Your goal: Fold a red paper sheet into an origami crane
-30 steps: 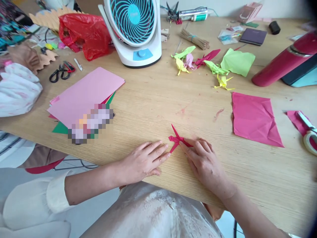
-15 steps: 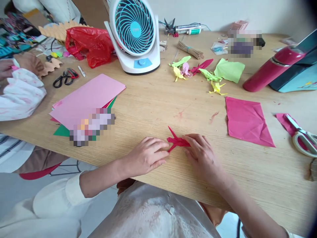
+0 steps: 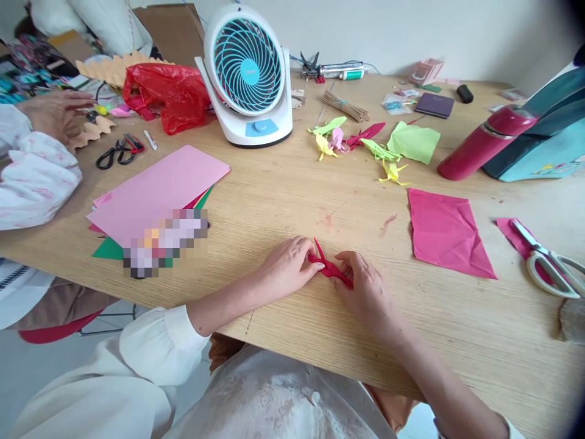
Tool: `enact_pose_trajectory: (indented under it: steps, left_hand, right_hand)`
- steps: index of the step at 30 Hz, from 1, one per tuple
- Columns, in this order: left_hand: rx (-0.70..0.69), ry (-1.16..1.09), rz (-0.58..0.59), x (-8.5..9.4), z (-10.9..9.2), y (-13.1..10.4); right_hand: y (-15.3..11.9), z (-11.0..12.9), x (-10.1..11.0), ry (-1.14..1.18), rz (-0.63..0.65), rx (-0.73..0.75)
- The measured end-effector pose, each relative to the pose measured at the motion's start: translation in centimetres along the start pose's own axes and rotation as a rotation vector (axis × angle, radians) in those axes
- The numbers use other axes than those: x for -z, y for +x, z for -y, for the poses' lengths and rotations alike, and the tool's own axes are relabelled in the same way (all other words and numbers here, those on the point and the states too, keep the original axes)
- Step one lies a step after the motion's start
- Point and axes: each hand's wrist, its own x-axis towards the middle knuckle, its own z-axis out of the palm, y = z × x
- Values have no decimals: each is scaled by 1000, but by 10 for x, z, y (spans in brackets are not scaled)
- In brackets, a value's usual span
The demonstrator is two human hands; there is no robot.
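Note:
A small folded piece of red paper [image 3: 333,272] with a thin point sticking up is held between both hands over the near part of the table. My left hand [image 3: 290,265] pinches its left end between thumb and fingers. On its right end, the thumb and fingers of my right hand [image 3: 363,286] are closed. Fingers cover both ends of the paper. To the right of my hands a creased pinkish-red sheet [image 3: 450,233] lies flat. Several folded paper figures, among them a yellow one [image 3: 392,173], are farther back beside a light green sheet [image 3: 415,142].
Pink sheets [image 3: 164,189] lie at the left, with black-handled pliers [image 3: 119,152] behind them. A white fan [image 3: 249,79] stands at the back. Scissors [image 3: 543,268] and a red bottle [image 3: 487,141] are at the right. Another person's hand [image 3: 55,116] is at the far left.
My left hand has moved right and closed on the left end of the red paper. The paper has tilted, and the view has shifted slightly. The other person's hand has changed position.

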Motion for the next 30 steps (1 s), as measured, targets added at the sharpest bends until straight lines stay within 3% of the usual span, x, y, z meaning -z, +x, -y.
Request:
enact_pose_trajectory:
  steps: [4, 7, 13, 21, 26, 30]
  left_hand:
    - [39, -155, -16, 0, 0, 10]
    - [72, -409, -17, 8, 0, 21]
    - [89, -822, 206, 27, -5, 41]
    - [156, -713, 156, 23, -10, 38]
    - [175, -708, 196, 24, -13, 34]
    - [190, -807, 242, 19, -5, 35]
  right_hand:
    - [1, 4, 6, 168, 54, -85]
    - [7, 4, 11, 452, 42, -176]
    - [24, 4, 16, 840, 32, -242]
    - [28, 8, 9, 922, 36, -180]
    - [29, 11, 12, 914, 39, -230]
    - [27, 11, 12, 936, 44, -237]
